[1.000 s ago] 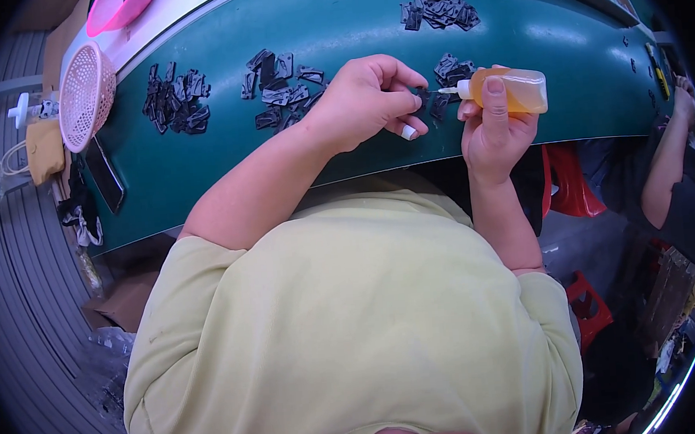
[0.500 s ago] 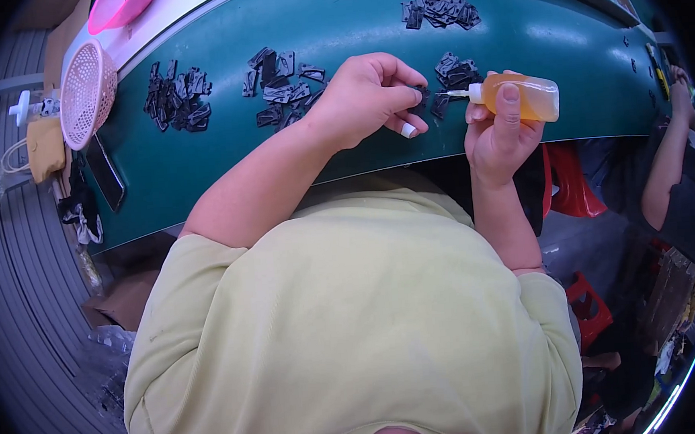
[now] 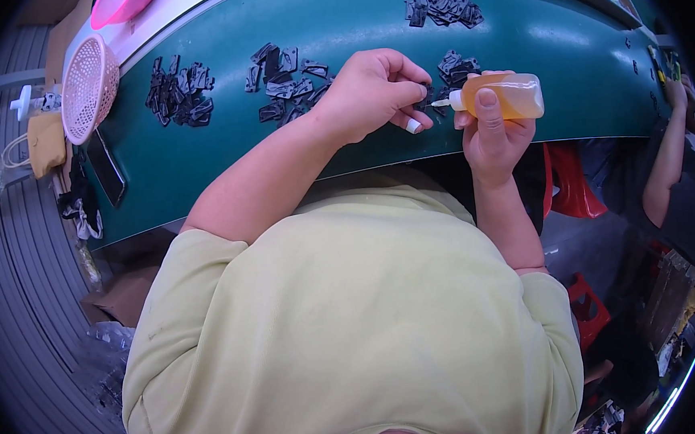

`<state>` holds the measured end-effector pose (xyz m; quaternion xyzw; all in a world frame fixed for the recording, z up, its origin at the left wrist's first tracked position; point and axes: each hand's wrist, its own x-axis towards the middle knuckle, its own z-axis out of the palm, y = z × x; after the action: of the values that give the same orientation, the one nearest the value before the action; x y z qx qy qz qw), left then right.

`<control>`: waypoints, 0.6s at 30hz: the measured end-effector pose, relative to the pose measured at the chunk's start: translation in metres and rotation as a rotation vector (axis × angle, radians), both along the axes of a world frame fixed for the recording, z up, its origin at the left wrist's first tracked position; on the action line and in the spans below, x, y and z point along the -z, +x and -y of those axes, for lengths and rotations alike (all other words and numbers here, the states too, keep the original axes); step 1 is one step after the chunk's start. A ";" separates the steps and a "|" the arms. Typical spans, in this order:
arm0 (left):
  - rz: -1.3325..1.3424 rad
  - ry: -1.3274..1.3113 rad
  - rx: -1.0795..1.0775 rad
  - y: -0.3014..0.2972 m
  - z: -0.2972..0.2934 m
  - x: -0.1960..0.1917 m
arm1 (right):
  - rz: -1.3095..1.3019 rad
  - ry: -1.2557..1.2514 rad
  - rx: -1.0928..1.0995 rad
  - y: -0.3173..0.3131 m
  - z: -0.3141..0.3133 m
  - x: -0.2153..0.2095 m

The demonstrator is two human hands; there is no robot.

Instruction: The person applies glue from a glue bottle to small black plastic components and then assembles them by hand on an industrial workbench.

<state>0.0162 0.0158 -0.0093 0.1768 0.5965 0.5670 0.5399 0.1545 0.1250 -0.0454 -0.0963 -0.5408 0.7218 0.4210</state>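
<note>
Gripping: left hand (image 3: 371, 94) pinches a small black part (image 3: 428, 97) at its fingertips; right hand (image 3: 490, 130) is wrapped round a squeeze bottle (image 3: 504, 97), thumb on top, white nozzle aimed at 9 o'clock and meeting the part. Both sit near the green belt's (image 3: 577, 48) near edge, just above the person's chest.

Left to right: pink mesh basket (image 3: 88, 86), round and perforated, at the belt's left end. Loose piles of flat black parts (image 3: 179, 92), matte, irregular, at 10 and 11 o'clock of the left hand. Another pile (image 3: 441, 1) at 12 o'clock, far edge. Bottle is translucent plastic with amber liquid. Bare belt, smooth and glossy, runs from the bottle out toward 3 o'clock.
</note>
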 end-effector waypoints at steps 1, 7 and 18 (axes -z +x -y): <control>0.000 -0.002 -0.001 0.000 0.000 0.000 | 0.001 -0.001 0.000 0.000 0.000 0.000; -0.009 0.001 0.007 0.000 0.001 0.002 | -0.005 0.014 -0.004 -0.002 0.001 -0.001; 0.013 0.010 -0.017 0.000 0.000 0.001 | -0.082 -0.203 0.092 -0.003 -0.008 -0.006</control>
<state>0.0161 0.0157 -0.0104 0.1708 0.5914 0.5758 0.5381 0.1512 0.1329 -0.0392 -0.1334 -0.4424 0.7560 0.4635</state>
